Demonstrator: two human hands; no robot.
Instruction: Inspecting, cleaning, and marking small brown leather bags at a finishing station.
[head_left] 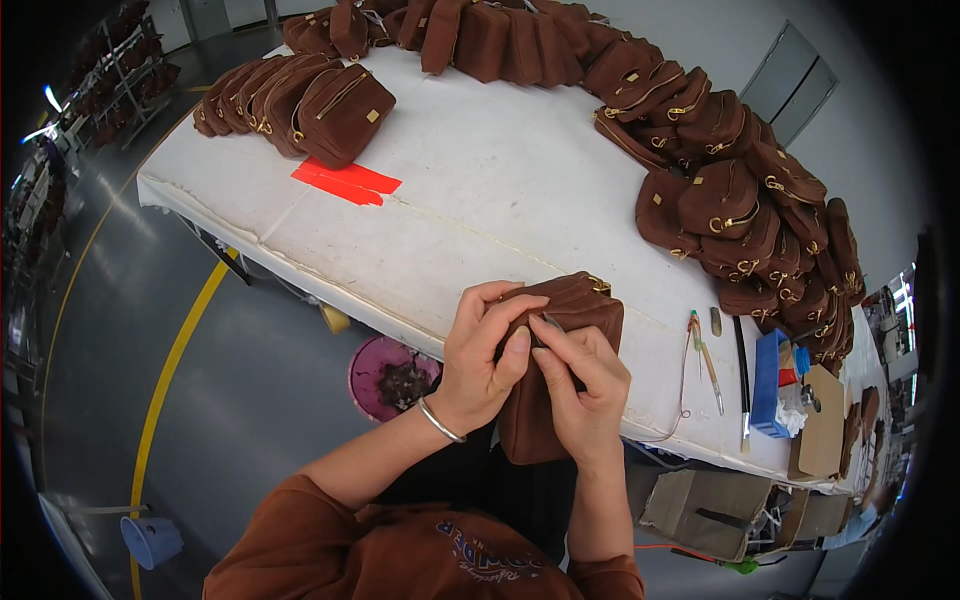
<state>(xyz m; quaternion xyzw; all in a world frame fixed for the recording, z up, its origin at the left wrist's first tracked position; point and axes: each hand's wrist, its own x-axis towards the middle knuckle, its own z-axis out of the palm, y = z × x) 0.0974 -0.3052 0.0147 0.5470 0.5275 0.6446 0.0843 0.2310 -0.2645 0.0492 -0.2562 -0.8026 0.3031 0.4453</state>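
Note:
A brown bag (pixel 530 430) with a gold-coloured zipper end rests against the near edge of the white table, tilted toward me. My left hand (pixel 485 350) is closed on its upper left side, the fingers bent over the top and the thumb pressing near the edge. Close beside it, my right hand (pixel 585 380) pinches at the bag's top with thumb and forefinger. A small greyish tip shows by those fingers; what it belongs to is too hidden to name.
Many brown bags (pixel 725 200) lie heaped on the right of the white table (pixel 450 190), with more at the back and left. Red tape (pixel 346 182) marks the tabletop. Brushes (pixel 742 370) and a blue box (pixel 768 385) lie right; a pink bin (pixel 368 385) stands below.

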